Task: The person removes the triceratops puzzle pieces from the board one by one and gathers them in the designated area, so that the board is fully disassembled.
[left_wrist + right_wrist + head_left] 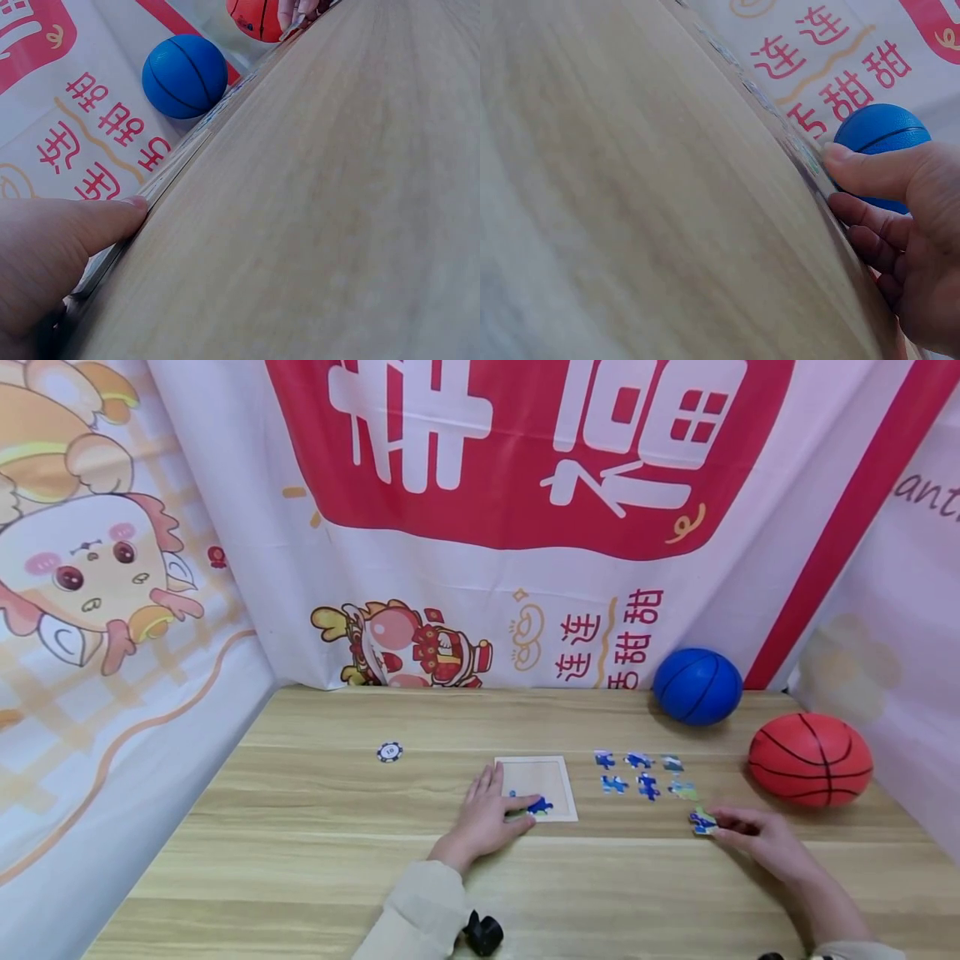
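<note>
In the head view, my left hand (pixel 487 821) rests on the left side of a shallow puzzle tray (pixel 572 814). Its thumb stretches over blue and green puzzle pieces (pixel 540 806) lying in the tray's lower part, and its other fingers lie along the left edge. The left wrist view shows the straight thumb (pixel 112 221) pressing down there. Farther right, my right hand (pixel 765 843) pinches a blue and green jigsaw piece (pixel 702 821) between thumb and fingers, close to the tabletop. In the right wrist view the hand largely hides that piece.
Several loose jigsaw pieces (pixel 647 787) lie in two rows between the tray and my right hand. A blue ball (pixel 697 687) and a red ball (pixel 811 760) stand at the back right. A round chip (pixel 390 752) lies left of the tray. Printed cloth (pixel 525 568) hangs behind the table.
</note>
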Tool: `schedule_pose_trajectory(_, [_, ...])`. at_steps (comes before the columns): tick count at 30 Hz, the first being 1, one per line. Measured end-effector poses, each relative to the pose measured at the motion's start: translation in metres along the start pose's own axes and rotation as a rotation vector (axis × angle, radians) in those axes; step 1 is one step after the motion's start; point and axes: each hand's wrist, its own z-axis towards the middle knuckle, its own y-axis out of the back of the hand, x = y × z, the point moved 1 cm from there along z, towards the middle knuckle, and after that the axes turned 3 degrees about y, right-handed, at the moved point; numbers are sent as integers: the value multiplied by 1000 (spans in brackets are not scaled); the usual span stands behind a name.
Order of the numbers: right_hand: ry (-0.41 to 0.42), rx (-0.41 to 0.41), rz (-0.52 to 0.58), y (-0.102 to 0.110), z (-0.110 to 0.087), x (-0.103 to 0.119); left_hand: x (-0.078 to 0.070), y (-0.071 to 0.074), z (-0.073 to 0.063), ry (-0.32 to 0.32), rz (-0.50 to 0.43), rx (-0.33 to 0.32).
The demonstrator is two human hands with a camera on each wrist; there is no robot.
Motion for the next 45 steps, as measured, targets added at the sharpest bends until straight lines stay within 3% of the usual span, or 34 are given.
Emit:
schedule_pose_trajectory(5, [74,-16,-88,-4,1,-2,-1,0,0,3,-2,2])
schedule_pose_trajectory(19, [55,14,-172,-6,6,6,0,1,0,9,5,4])
schedule_pose_trajectory(23, [59,24,-146,-6,7,6,0,1,0,1,11,-3])
schedule_pose_trajectory(31, [-11,51,33,0,9,12,-2,2,-1,-4,21,6])
schedule_pose_trajectory(34, [-24,33,64,-1,12,24,-4,2,-2,-8,27,8])
schedule_pose_trajectory(38, [30,39,84,-13,24,51,-5,3,-2,-4,20,8])
schedule_pose_trajectory(45, [130,75,110,-59,49,94,-2,4,-2,-5,-12,-2])
